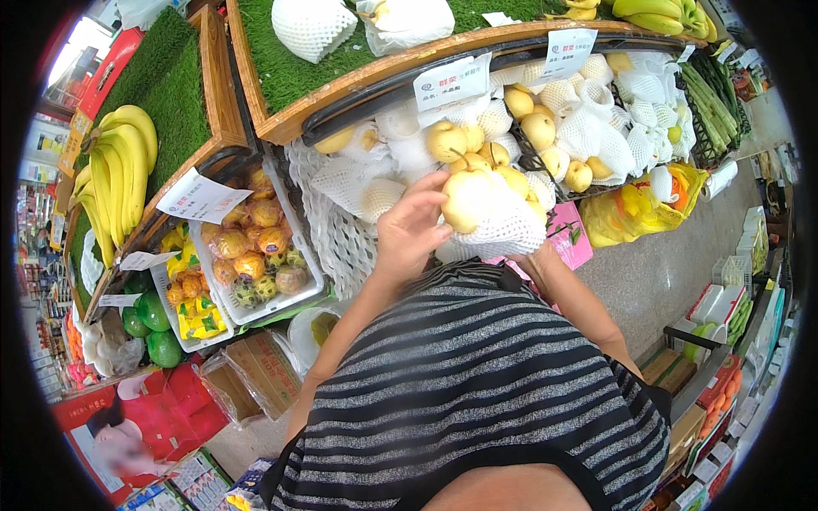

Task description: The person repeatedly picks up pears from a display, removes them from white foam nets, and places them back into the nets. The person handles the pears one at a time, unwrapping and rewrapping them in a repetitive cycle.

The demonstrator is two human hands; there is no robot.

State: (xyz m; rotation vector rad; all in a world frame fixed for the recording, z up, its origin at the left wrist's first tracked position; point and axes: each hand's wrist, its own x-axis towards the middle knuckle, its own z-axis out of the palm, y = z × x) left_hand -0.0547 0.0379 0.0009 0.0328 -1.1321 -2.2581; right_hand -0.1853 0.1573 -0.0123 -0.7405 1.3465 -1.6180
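A pale yellow pear [468,203] is held up in front of my chest, its stem end bare and its lower part in a white foam net sleeve [506,228]. My right hand [532,257] holds the sleeve from below; the net and my striped shirt hide most of its fingers. At the pear's left side is my left hand [409,223], thumb and fingers apart and fingertips close against the skin. Whether they press on it is unclear. Just beyond lie more pears [446,142], some bare and some in foam nets.
Wooden-edged produce stands [377,64] with artificial grass curve ahead. Bananas [121,169] hang at left, above a white crate [313,281] of wrapped round fruit. A yellow bag [613,220] sits right of the pears. Cardboard boxes [265,370] stand low left; shelving [709,358] runs along the right.
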